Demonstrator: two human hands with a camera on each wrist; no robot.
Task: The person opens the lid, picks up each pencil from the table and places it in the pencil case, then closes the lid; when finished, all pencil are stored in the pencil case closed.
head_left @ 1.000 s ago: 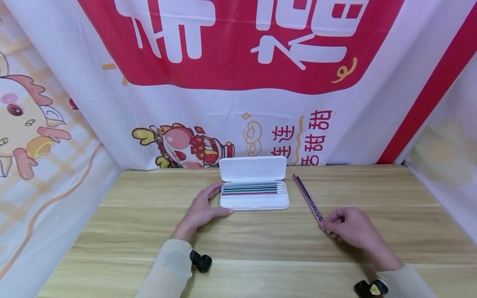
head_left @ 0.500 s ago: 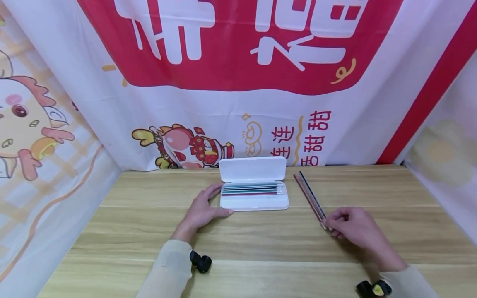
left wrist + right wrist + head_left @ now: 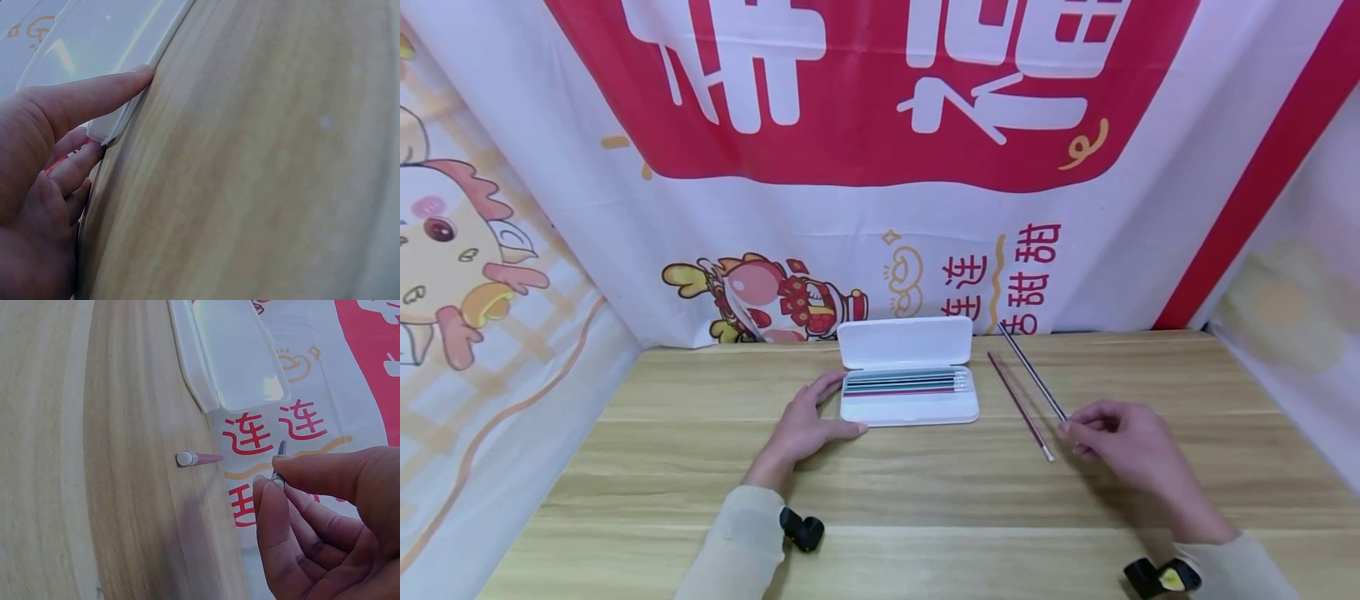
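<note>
A white pencil case (image 3: 917,411) lies open on the table, its lid (image 3: 904,342) tipped back toward the cloth. Several pencils (image 3: 898,382) lie side by side in its back part. At the case's left end, my left hand (image 3: 805,427) holds it, thumb on the front edge and fingers at the back corner. My right hand (image 3: 1123,437) pinches a dark pencil (image 3: 1032,371) by its near end between thumb and fingertips, raised off the table. To the left of that hand a reddish pencil (image 3: 1021,408) lies slantwise on the wood, its white-tipped end (image 3: 185,458) nearest me.
A wood-grain table (image 3: 917,500) carries everything. Behind it hangs a red and white printed cloth (image 3: 865,150), close to the lid. Printed cloth (image 3: 467,250) also hangs at the left side, with pale cloth (image 3: 1292,308) at the right.
The dark pencil has come apart from the reddish one and risen, moving right with my right hand. The reddish pencil stays on the table. My left hand and the case keep their place.
</note>
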